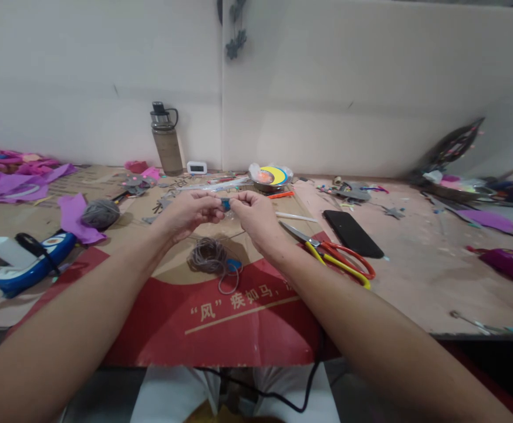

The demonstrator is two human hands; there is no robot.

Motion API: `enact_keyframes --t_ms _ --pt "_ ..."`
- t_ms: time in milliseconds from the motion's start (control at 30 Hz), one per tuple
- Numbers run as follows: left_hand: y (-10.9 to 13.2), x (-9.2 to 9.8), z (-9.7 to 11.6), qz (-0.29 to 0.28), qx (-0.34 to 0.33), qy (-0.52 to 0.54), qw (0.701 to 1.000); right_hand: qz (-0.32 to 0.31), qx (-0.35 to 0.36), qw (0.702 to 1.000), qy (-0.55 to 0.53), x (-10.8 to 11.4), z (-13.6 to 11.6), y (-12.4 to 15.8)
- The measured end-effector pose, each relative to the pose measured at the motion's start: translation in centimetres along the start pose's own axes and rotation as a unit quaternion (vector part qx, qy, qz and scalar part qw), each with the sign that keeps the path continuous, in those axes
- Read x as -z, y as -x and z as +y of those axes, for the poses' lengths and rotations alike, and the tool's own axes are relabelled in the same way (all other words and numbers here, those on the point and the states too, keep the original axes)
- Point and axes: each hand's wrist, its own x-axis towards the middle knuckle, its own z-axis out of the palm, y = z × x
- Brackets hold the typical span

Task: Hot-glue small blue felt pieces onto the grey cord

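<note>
Between my two hands, above the cardboard, is a small blue piece (225,203) whose exact kind I cannot make out. The fingertips of my left hand (197,212) pinch its left side. My right hand (253,211) pinches it from the right, thumb and finger together. Below the hands lies a loose coil of grey cord (208,255), with a loop trailing to the front. A second small blue piece (234,264) rests beside the coil, partly under the cord.
Red-and-yellow-handled scissors (327,252) and a black phone (353,234) lie to the right. A grey yarn ball (101,214) and a blue-and-white tool (31,264) are on the left. A bottle (167,141) and a metal bowl (270,177) stand at the back.
</note>
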Motion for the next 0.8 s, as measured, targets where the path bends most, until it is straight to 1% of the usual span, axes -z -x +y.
enact_keyframes --t_ms 100,300,400,500,600,733,800 --pt "0.1 0.4 0.4 -0.008 0.012 -0.010 1.000 0.005 0.007 1.000 0.004 0.2 0.2 -0.2" --pt "0.0 0.3 -0.2 0.006 -0.036 -0.082 0.996 0.003 0.013 1.000 0.020 0.3 0.0 0.1" --pt "-0.2 0.3 -0.6 0.013 -0.058 -0.118 0.991 -0.010 0.021 0.999 0.036 0.1 0.0 0.4" --pt "-0.3 0.4 -0.8 0.018 -0.076 -0.148 0.986 -0.023 0.015 0.999 0.038 0.0 0.2 0.5" --pt "-0.3 0.6 -0.6 0.008 -0.063 -0.146 0.987 -0.024 0.004 0.999 0.037 0.0 0.2 0.5" --pt "-0.1 0.8 0.1 -0.038 -0.022 -0.105 0.993 -0.018 0.004 0.999 0.036 0.3 0.2 0.3" --pt "0.0 0.8 0.3 -0.042 -0.022 -0.117 0.992 -0.018 0.002 0.999 0.043 0.3 0.1 0.3"
